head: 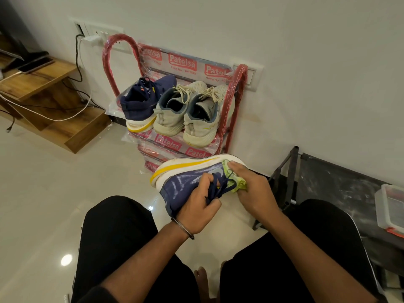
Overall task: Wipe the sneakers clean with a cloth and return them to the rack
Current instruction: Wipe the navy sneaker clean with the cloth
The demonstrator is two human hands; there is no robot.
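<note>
A navy sneaker (185,178) with a white and yellow sole lies tilted on its side above my knees. My left hand (196,206) grips it at the laces and tongue. My right hand (251,189) presses a crumpled green cloth (237,182) against the shoe's side near the sole. Behind it stands a red shoe rack (237,88) wrapped in plastic. On its top shelf sit the matching navy sneaker (140,101) and a pair of off-white sneakers (188,112), heels toward me.
A wooden stepped unit (43,92) with cables and a phone is at the left. A low black metal frame (288,178) and a dark surface carrying a clear plastic box (391,208) are at the right. White tiled floor lies between.
</note>
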